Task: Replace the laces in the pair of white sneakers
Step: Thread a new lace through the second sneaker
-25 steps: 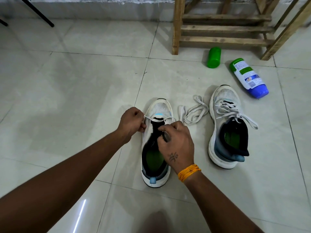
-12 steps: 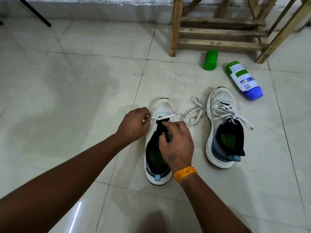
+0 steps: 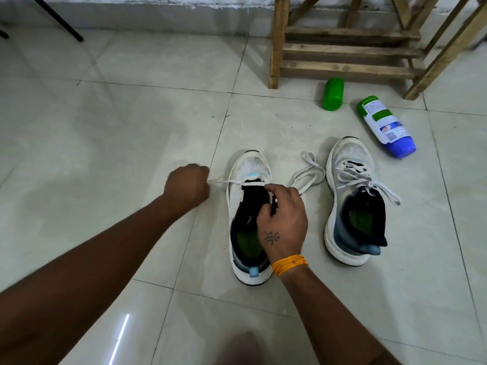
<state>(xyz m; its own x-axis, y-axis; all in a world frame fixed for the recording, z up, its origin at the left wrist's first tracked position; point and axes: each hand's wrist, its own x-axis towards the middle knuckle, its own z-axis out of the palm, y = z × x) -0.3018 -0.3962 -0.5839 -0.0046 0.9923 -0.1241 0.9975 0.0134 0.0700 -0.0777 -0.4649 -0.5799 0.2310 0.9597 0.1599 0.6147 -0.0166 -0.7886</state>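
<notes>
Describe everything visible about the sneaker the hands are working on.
The white mesh sneaker with green insole stands upright on the tiled floor, toe pointing away, black tongue exposed, pale blue heel tab. A white lace crosses only its lowest eyelets. The left hand pulls one end taut sideways; the right hand grips the tongue area.

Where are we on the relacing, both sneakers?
Done: right sneaker looks fully laced. In hand: left hand pulls the lace sideways through the left sneaker's front eyelets; right hand grips its tongue. Left: the upper eyelets, with loose lace lying between the sneakers.
</notes>
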